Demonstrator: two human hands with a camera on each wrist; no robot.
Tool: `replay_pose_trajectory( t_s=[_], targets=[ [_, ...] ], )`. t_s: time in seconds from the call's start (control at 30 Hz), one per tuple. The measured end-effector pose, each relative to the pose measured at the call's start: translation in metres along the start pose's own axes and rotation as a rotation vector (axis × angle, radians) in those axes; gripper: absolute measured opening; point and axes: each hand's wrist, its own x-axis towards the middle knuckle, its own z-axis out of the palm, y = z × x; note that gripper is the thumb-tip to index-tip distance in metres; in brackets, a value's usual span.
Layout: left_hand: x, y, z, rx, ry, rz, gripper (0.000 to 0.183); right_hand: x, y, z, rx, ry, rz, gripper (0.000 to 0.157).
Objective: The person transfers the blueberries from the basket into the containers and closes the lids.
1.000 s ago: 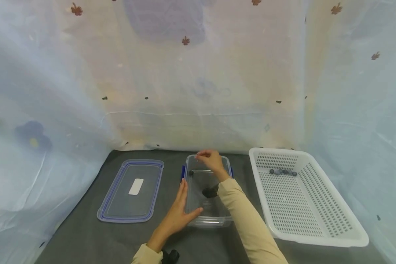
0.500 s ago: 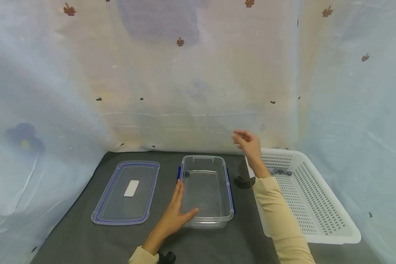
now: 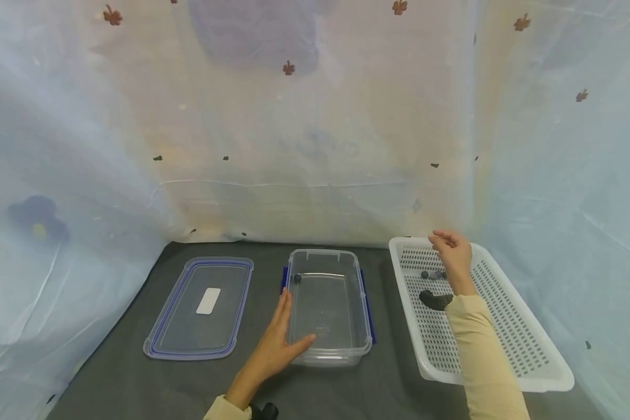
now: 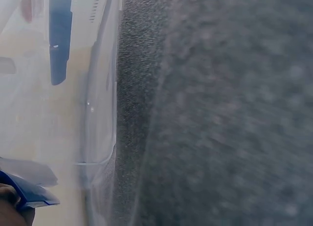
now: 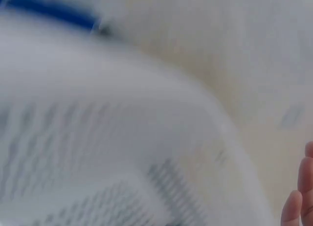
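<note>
A clear plastic box point(image 3: 325, 318) with blue side clips stands uncovered at the middle. One small dark round blueberry point(image 3: 297, 279) lies in its far left corner. My left hand point(image 3: 273, 350) rests at the box's near left side, fingers straight and thumb spread over the rim. Over the far end of a white perforated basket point(image 3: 441, 350) hovers my right hand point(image 3: 454, 262), fingers slightly bent, nothing seen between them. Several blueberries point(image 3: 424, 275) lie below it, partly hidden by the hand. The right wrist view shows the blurred basket rim point(image 5: 98, 74) and some fingertips point(image 5: 305, 177).
To the left of the box, a clear lid point(image 3: 189, 329) with a blue seal and a white label point(image 3: 208, 301) lies flat on the dark grey cloth point(image 3: 136, 373). Behind everything hangs a pale patterned sheet point(image 3: 315, 192).
My right hand has moved from above the clear box rightward to above the white basket. The left hand stays at the box. The head view has shifted slightly.
</note>
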Motion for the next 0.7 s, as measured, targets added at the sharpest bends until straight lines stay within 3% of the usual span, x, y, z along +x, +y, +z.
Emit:
replay_pose_trajectory(
  t_s=[0.27,0.4,0.7],
  targets=[
    [-0.003,0.001,-0.003,0.022,-0.009,0.018,0.100,0.003,0.054,-0.009,-0.222,-0.063,0.086,0.039],
    [-0.005,0.000,-0.003,0.015,-0.009,0.016,0.100,0.001,0.075,-0.007,-0.317,-0.053,0.097,0.036],
    [-0.007,-0.001,-0.001,0.001,0.007,0.029,0.099,-0.002,0.098,0.006,-0.359,-0.055,0.111,0.038]
  ],
)
